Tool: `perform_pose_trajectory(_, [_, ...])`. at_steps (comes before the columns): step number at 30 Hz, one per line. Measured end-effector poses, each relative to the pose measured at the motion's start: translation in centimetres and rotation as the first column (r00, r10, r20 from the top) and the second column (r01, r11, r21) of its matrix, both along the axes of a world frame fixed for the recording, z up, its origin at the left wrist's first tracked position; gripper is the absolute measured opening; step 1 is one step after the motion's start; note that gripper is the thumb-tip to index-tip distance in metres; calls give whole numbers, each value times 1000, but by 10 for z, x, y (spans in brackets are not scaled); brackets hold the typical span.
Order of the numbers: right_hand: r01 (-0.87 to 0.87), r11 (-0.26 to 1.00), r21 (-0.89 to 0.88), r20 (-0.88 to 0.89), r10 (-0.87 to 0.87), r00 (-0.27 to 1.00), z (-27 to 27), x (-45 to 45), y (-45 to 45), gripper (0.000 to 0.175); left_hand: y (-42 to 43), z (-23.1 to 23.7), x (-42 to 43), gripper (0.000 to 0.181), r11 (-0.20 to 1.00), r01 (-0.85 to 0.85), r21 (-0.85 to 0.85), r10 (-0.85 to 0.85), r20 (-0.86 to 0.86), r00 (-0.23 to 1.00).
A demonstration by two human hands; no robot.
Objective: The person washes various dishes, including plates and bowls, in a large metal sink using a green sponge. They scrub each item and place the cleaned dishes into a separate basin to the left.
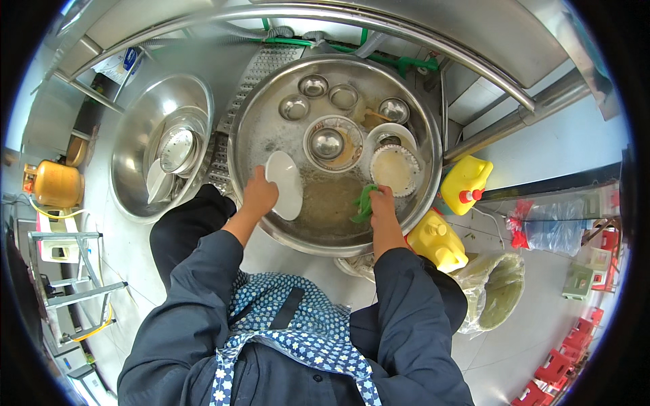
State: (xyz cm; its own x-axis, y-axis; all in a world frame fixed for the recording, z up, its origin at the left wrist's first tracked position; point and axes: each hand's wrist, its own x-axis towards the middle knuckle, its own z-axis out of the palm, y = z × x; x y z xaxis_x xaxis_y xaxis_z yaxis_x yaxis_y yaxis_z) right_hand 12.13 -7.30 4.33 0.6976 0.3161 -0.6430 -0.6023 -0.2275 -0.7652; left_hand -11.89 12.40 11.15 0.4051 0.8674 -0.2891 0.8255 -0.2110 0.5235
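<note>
My left hand (259,193) grips the rim of a white plate (284,185), tilted over the near left of a large round metal basin (332,249). A green cloth (363,204) is bunched in my right hand (382,205), above the murky, sudsy water at the near right. Several small metal bowls (294,107) sit in the far part of the basin. In its middle, another metal bowl (327,143) rests inside a patterned bowl (349,161). Beside my right hand, a dish with a decorated rim (395,170) overlaps a white bowl (404,132).
To the left, a second metal basin (132,147) holds stacked dishes (177,150). Yellow jugs (437,243) stand against the right side of the large basin, near a lined bin (495,297). A metal rail (325,14) crosses beyond it. A folding metal stand (81,289) is farther left.
</note>
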Motion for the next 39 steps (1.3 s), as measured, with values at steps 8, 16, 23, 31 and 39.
perform_pose_trajectory(8, [241, 963, -124, 159, -220, 962, -49, 7, -15, 24, -49, -53, 35, 55, 978, -53, -203, 64, 46, 997])
perform_pose_trajectory(16, [-27, 995, -97, 106, 37, 994, -82, -25, 14, 30, -67, -102, 43, 60, 923, -16, -384, 32, 36, 999])
perform_pose_trajectory(23, [-417, 880, -229, -11, 426, 905, -89, -77, 78, 43, -63, -131, 40, 56, 918, -15, -397, 68, 120, 991])
perform_pose_trajectory(31, [-649, 719, 250, -179, 693, 698, -79, -96, 63, 33, -45, -105, 48, 65, 766, -145, -626, 344, 208, 916])
perform_pose_trajectory(39, [-640, -72, -765, -42, 997, -62, -116, -96, 55, 27, -43, -110, 45, 64, 882, -37, -469, 123, 155, 980])
